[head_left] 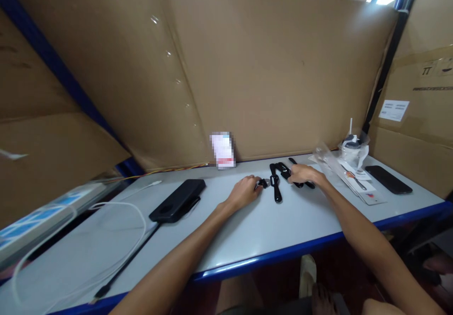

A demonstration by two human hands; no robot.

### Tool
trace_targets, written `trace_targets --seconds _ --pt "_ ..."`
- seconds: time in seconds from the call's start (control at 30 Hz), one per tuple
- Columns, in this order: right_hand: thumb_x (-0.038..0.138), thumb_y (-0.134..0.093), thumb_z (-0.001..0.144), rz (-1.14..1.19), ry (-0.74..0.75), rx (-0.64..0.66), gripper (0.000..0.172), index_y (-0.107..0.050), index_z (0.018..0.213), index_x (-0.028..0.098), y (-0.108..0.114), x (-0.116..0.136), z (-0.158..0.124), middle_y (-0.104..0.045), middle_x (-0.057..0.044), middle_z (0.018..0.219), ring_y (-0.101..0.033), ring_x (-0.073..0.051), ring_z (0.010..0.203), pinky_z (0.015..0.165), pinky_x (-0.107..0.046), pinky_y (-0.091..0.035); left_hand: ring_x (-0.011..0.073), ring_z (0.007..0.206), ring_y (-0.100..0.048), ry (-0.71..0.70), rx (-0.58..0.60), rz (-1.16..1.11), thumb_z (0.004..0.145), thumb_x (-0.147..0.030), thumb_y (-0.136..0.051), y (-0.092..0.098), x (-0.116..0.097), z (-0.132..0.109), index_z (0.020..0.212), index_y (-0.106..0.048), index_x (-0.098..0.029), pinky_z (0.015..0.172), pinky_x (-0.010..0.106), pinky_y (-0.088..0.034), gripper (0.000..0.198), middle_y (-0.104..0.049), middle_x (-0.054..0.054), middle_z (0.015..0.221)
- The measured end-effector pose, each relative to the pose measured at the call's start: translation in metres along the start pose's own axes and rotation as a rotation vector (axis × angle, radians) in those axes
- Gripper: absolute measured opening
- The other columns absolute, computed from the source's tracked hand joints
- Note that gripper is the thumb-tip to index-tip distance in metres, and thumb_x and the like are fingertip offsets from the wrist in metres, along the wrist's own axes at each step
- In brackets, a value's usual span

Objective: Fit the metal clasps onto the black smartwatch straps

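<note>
My left hand lies on the white table with its fingers curled around a small black watch body. A black watch strap lies just to the right of it, flat on the table. My right hand rests further right, fingers closed on another black strap piece. More black strap ends stick out from under that hand. Both forearms reach in from the near edge.
A black power bank with white and black cables lies at left. At right are clear plastic bags with a card, a black phone and a small white holder. Cardboard sheets wall the table's back and sides.
</note>
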State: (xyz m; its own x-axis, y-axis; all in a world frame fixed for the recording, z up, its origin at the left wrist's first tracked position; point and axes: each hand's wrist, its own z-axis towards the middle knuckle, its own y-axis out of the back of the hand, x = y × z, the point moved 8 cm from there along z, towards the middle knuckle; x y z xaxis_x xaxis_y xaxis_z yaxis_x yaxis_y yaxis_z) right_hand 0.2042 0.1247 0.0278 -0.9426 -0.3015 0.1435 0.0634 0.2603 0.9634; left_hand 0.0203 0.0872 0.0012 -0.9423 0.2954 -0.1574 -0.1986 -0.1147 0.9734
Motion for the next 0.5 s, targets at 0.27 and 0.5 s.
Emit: trace_targets --seconds 0.27,0.5 --pt "0.025 -0.049 0.084 0.158 -0.053 -0.08 0.023 -0.063 0.07 0.014 0.001 -0.005 0.008 -0.063 -0.008 0.061 -0.058 -0.016 0.055 0.056 -0.025 -0.037 0.0223 0.091 -0.064 -0.094 -0.04 -0.058 0.09 -0.025 -0.048 0.003 -0.01 -0.002 0.125 -0.063 -0.026 0.074 0.029 -0.043 0.038 -0.068 0.008 0.101" --pt "0.026 -0.039 0.092 0.924 0.136 -0.275 0.019 -0.046 0.076 0.02 -0.001 0.023 0.013 -0.047 0.006 0.052 -0.036 -0.008 0.04 0.046 -0.021 -0.026 0.0167 0.069 -0.06 0.016 -0.298 -0.217 0.098 -0.039 -0.04 0.032 -0.001 -0.006 0.116 -0.056 -0.02 0.064 0.027 -0.036 0.031 -0.066 0.001 0.076"
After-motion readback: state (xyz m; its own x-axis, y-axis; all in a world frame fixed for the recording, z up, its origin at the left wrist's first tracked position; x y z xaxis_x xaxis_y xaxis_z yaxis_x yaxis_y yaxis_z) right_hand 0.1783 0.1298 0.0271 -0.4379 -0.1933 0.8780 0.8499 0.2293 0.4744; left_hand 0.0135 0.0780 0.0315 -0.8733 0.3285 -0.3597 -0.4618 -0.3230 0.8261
